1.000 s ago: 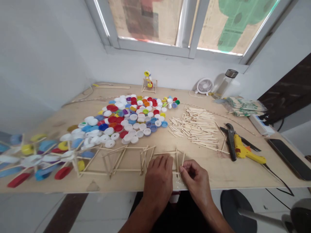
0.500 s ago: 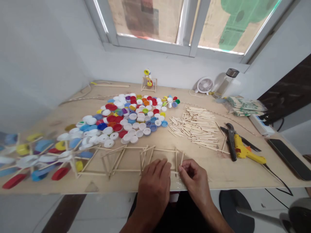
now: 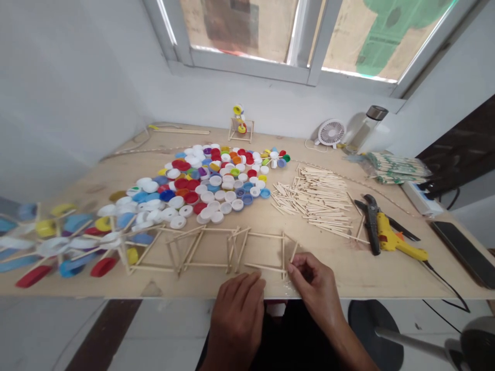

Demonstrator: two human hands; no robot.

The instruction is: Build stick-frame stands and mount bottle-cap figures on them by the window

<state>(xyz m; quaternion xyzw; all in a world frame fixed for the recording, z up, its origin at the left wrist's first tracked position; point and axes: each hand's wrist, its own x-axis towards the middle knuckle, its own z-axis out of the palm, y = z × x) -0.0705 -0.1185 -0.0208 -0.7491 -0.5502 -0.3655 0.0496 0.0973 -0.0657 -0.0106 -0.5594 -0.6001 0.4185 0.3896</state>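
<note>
The right hand (image 3: 316, 284) had its fingers pinching a stick (image 3: 294, 251) beside a flat-lying frame (image 3: 283, 252), at that hand's 10 o'clock (joint unverifiable). The left hand (image 3: 237, 312), fingers together, held nothing visible. Other frames (image 3: 207, 265), seemingly assembled, stood at 9; loose sticks (image 3: 325, 198) lay unused at 12.

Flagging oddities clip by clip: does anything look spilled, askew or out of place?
Small whitish specks dot the table near its front edge, beside the right hand; they contrast with the wood but are too small to identify. Nothing else looks odd.
</note>
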